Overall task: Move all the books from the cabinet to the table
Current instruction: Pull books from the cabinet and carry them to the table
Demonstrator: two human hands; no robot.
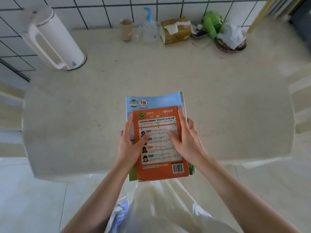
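I have a stack of books in both hands, at the near edge of the table (84,115), its near end hanging past the edge toward me. I can count two covers for certain: an orange book (159,143) on top and a larger blue book (154,100) under it. More page edges show at the stack's right side, but how many books lie beneath I cannot tell. The stack's long axis runs from 6 to 12 o'clock, top edge pointing away toward the wall. The orange one shows its back cover, barcode at the near right corner.

My left hand (130,145) clasps the stack's left edge, thumb laid across the orange cover, fingers along the side. My right hand (185,140) clasps the right edge, thumb on the cover, fingers reaching up the spine side. Both are closed on the stack.

Along the wall at 12 o'clock I count one cardboard roll (126,29), one pump bottle (149,26), one tissue pack (175,30), one green toy (212,22) and one round coaster (230,45) with a white crumpled bag on it. At 10 o'clock stands one white kettle (52,37).
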